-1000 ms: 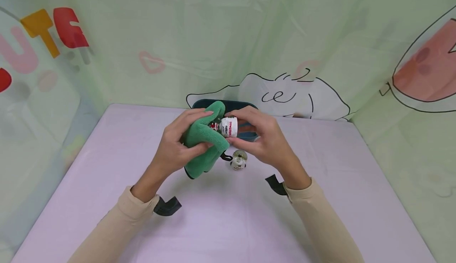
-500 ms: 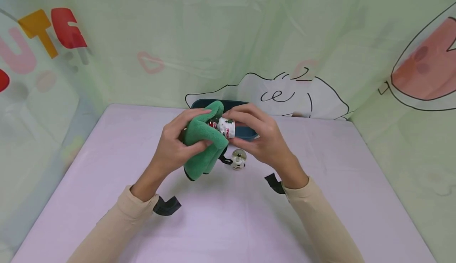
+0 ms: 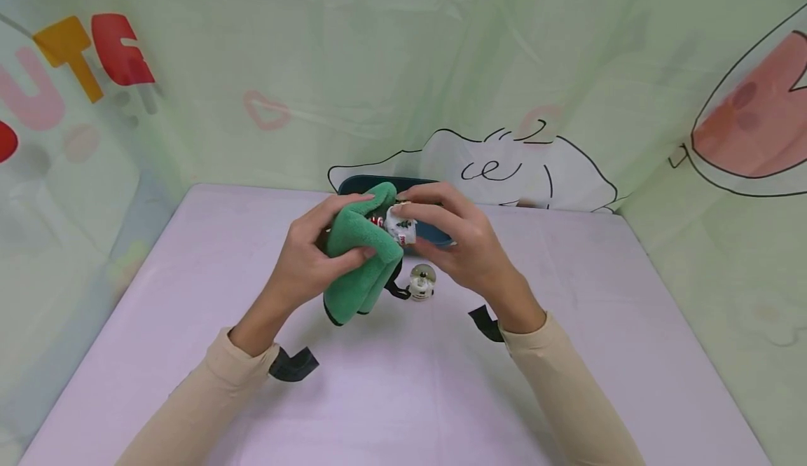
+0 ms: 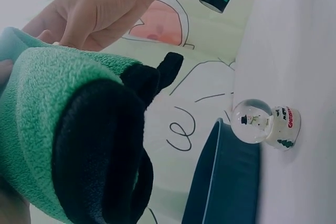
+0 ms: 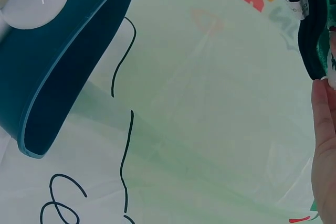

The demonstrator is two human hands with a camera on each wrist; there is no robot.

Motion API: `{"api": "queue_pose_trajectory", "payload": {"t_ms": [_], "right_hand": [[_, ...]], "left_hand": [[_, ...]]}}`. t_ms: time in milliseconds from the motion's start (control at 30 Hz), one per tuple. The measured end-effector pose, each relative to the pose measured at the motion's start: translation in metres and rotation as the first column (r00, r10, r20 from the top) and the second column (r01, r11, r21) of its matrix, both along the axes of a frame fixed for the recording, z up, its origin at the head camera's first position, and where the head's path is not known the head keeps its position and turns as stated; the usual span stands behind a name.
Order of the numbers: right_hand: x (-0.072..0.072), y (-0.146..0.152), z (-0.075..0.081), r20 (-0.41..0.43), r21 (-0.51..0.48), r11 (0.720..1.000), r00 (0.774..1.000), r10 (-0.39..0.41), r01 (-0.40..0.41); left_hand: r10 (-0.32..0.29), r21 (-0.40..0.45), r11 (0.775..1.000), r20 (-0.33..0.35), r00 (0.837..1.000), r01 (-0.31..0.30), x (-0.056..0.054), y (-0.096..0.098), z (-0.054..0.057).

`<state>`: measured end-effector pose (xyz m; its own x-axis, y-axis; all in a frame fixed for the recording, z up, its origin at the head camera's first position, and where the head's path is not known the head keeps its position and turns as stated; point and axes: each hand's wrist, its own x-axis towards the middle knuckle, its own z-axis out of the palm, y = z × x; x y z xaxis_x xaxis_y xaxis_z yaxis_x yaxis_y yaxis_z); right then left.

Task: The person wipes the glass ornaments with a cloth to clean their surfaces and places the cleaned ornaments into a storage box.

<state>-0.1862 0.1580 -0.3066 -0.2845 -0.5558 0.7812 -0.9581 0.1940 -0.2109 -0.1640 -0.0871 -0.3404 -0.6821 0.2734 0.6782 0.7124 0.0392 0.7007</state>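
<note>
My left hand grips a folded green cloth with dark trim, wrapped about the glass end of a snow globe. My right hand pinches the globe's white printed base between thumb and fingers. Most of the glass is hidden in the cloth; a bit of red shows at its edge. Below, a second snow globe stands upright on the table, a snowman inside and lettering on its base in the left wrist view. The cloth's black loop hangs right beside it in the head view.
Behind the hands a dark blue bin stands near the back edge of the lilac-covered table. A printed pale green curtain rises close behind and on both sides.
My right fingers have turned the held globe's base, so a green tree print faces up where the lettering was. The cloth has sunk slightly, its loop hanging lower.
</note>
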Motion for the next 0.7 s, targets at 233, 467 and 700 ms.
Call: {"api": "queue_pose_trajectory", "payload": {"t_ms": [233, 467, 700], "right_hand": [[-0.0005, 0.0005, 0.0004, -0.018, -0.002, 1.000, 1.000, 0.001, -0.001], [0.0022, 0.0016, 0.0014, 0.083, -0.028, 0.999, 0.996, -0.016, 0.019], [0.0059, 0.0010, 0.0007, 0.236, -0.040, 0.997, 0.970, -0.051, 0.063]], "left_hand": [[-0.015, -0.010, 1.000, 0.062, 0.998, 0.015, 0.0006, -0.0004, 0.0004], [-0.019, -0.014, 1.000, -0.002, 1.000, 0.019, -0.0009, -0.0006, 0.0012], [-0.021, -0.015, 1.000, -0.052, 0.998, 0.020, -0.0007, -0.0014, -0.0001]]}}
